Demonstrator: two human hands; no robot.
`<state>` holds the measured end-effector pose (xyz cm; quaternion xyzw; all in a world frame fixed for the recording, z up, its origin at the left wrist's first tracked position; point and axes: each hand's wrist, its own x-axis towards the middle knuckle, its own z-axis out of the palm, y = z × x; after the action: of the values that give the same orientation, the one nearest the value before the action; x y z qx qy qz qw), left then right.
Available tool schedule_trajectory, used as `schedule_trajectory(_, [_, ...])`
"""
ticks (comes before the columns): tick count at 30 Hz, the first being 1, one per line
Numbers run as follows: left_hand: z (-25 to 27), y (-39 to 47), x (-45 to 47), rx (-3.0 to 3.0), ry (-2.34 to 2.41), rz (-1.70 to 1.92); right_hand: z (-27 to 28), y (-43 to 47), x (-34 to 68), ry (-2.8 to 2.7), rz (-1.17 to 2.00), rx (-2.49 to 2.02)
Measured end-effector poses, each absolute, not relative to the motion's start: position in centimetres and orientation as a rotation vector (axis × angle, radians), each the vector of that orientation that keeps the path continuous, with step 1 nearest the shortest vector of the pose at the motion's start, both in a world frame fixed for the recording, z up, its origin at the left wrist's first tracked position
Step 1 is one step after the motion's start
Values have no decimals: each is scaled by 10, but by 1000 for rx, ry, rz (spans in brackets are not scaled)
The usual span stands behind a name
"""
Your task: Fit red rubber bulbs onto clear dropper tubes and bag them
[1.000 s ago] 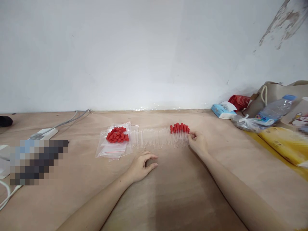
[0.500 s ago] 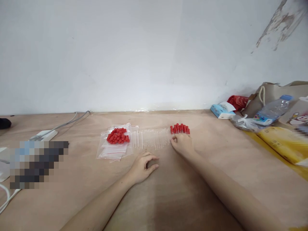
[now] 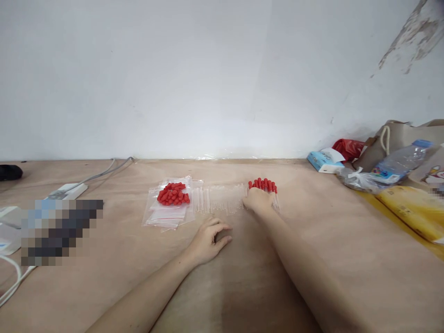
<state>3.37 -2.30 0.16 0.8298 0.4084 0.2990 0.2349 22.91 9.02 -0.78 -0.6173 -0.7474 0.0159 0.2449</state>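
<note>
My left hand point(image 3: 210, 238) rests on the table with its thumb and fingers apart and nothing between them. Just beyond it lies a row of clear, thin glass dropper tubes point(image 3: 225, 199). At the right end of this row my right hand point(image 3: 258, 200) is low over the table, fingers curled in; its fingertips and anything in them are hidden. It partly covers a group of droppers with red rubber bulbs point(image 3: 266, 185), lying side by side with bulbs pointing away. A pile of loose red rubber bulbs point(image 3: 172, 194) sits on clear zip bags point(image 3: 166, 216) at the left.
A power strip point(image 3: 71, 190) with cables and a blurred-out object point(image 3: 62, 233) are at the left. To the right stand a blue tissue pack point(image 3: 324, 162), a plastic bottle point(image 3: 402, 159), bags and a yellow package point(image 3: 411, 208). The wall closes off the table's back.
My right hand has shifted slightly left against the red-bulbed droppers, uncovering glass stems at their right. My left hand stays in place on the table. The view has turned slightly left.
</note>
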Motion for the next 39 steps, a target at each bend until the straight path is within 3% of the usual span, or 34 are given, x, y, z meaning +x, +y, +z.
schedule_trajectory(7, [41,21,-12,2147,1790,1313,20,57,232,-1921,91,-1892])
schedule_trajectory(11, [69,72,-57,2139,2343,845,14,22,240,-2042,-31,-1582])
schedule_trajectory(15, [76,105,-77,2221,2381,345,-2,-8,246,-2182,-67,-1268])
schedule_trajectory(19, [73,119,-80,2204,2372,178,-10,-18,248,-2228,-141,-1032])
schedule_trajectory(27, [71,125,-82,2156,2353,58,-12,-15,247,-2214,-150,-986])
schedule_trajectory(35, [80,114,-79,2193,2397,236,-14,-14,249,-2164,-134,-999])
schedule_trajectory(37, [82,97,-69,2246,2351,474,-14,-13,250,-2138,-117,-1011])
schedule_trajectory(39, [76,71,-52,2311,2068,935,-13,-13,250,-2126,-71,-1025])
